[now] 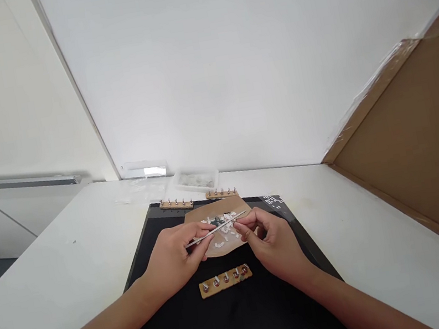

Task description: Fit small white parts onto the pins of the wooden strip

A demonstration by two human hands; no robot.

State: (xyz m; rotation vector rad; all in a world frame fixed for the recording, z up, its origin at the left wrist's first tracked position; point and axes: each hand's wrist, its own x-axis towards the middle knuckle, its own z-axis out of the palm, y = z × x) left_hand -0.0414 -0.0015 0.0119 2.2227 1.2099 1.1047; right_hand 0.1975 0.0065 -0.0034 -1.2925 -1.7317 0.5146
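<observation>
My left hand point(175, 251) is closed around thin metal tweezers point(215, 230), which slant up to the right. Thumb and fingertips of my right hand point(269, 237) are pinched together beside the tweezers' pointed end; whatever lies between them is too small to make out. Beneath the tweezers, a brown paper sheet point(213, 209) carries many small white pieces point(230, 230) and a few dark ones. Nearer to me lies a wooden strip point(225, 281) with a row of shiny metal posts, several with small white pieces on them.
A black mat point(212, 320) covers the middle of the white table point(53, 276). Two similar strips point(176, 204) point(221, 193) lie at its back edge, before a clear plastic box point(197, 180). White bits point(271, 199) sit at back right. A cardboard panel point(418, 142) stands to the right.
</observation>
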